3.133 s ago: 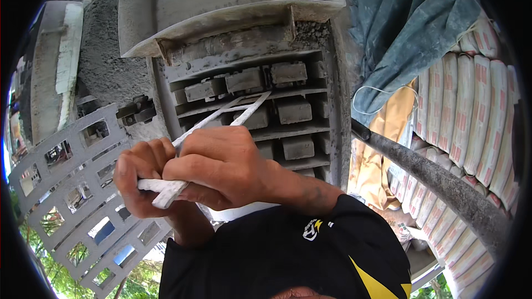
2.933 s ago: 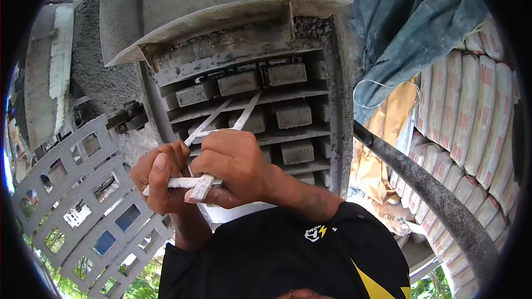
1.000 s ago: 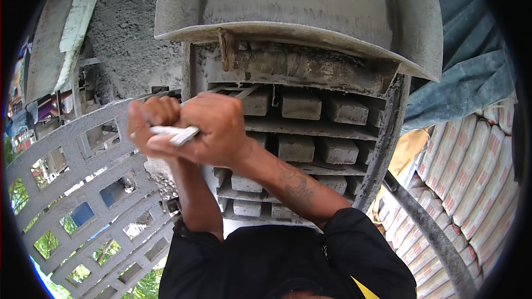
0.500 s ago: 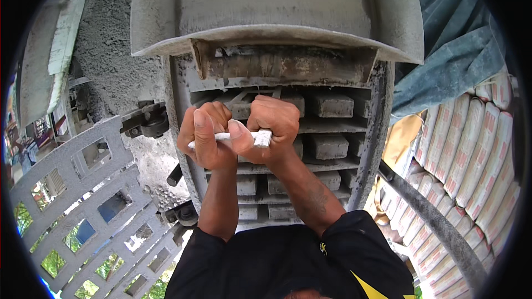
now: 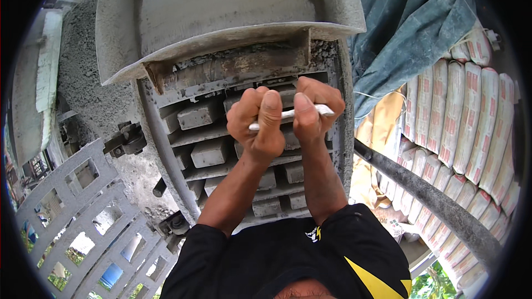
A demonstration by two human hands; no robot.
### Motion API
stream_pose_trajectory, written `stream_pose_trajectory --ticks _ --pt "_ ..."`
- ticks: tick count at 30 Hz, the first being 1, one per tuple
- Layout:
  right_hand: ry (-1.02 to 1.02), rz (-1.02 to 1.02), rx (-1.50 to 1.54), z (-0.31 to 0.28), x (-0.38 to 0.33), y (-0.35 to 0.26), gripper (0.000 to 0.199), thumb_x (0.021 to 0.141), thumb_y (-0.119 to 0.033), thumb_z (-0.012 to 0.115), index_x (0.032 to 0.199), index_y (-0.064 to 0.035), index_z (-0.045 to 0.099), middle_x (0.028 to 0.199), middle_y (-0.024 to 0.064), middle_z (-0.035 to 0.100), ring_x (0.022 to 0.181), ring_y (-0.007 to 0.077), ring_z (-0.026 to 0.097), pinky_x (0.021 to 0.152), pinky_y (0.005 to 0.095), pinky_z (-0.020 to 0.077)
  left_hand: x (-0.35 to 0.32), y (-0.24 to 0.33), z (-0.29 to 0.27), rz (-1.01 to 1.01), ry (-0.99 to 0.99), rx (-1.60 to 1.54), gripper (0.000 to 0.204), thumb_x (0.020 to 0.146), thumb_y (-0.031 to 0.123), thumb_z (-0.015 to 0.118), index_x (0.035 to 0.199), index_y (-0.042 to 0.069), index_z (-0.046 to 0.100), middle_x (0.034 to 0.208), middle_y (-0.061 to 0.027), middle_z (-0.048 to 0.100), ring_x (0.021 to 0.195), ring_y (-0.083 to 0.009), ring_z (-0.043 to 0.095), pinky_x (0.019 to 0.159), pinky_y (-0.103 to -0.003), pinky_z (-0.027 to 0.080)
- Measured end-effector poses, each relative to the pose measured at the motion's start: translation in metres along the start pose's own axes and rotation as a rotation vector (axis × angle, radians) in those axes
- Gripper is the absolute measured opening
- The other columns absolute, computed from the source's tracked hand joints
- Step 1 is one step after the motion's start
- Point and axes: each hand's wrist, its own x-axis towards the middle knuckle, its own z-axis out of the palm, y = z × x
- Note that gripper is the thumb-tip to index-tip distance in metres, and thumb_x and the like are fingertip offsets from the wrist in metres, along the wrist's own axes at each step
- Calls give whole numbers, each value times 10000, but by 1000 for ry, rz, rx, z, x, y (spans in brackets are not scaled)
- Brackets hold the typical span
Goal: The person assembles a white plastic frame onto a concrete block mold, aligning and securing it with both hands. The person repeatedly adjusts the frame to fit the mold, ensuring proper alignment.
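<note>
My left hand (image 5: 257, 122) is closed around a white, crusted bar (image 5: 287, 114), with its thumb laid along the top. My right hand (image 5: 316, 109) grips the same bar further right, and the bar's end sticks out past the fist. Both arms reach out over a metal frame (image 5: 188, 205) holding tiers of grey rectangular blocks (image 5: 209, 152). The hands cover some of the blocks in the upper tiers. What the bar joins to, if anything, is hidden under my hands.
A wide grey metal chute (image 5: 227, 0) overhangs the frame at the far side. A slotted metal grate (image 5: 94, 188) stands left. On the right are a slanting pipe (image 5: 426, 199), stacked filled sacks (image 5: 460, 116) and a blue-green tarp (image 5: 410, 33). Rough grey material (image 5: 88, 72) lies far left.
The view has turned and shifted, so the frame and chute sit tilted and further left. Both hands appear further right and wider apart, still gripping the bar.
</note>
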Motion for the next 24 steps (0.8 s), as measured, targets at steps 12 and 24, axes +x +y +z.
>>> stream_pose_trajectory --ticks 12,24 --pt "88 256 -70 -65 9 37 420 779 -200 586 507 -49 304 470 -15 289 453 63 273 417 292 175 -18 -32 59 -136 -23 183 349 945 112 518 631 57 376 581 84 330 560 -11 263 460 -226 202" --pt "-129 525 105 -54 64 -15 353 864 -189 533 549 -55 446 551 -84 395 525 23 329 461 248 256 44 8 71 -281 -78 137 392 938 183 559 610 48 394 577 76 335 564 -30 295 466 -227 262"
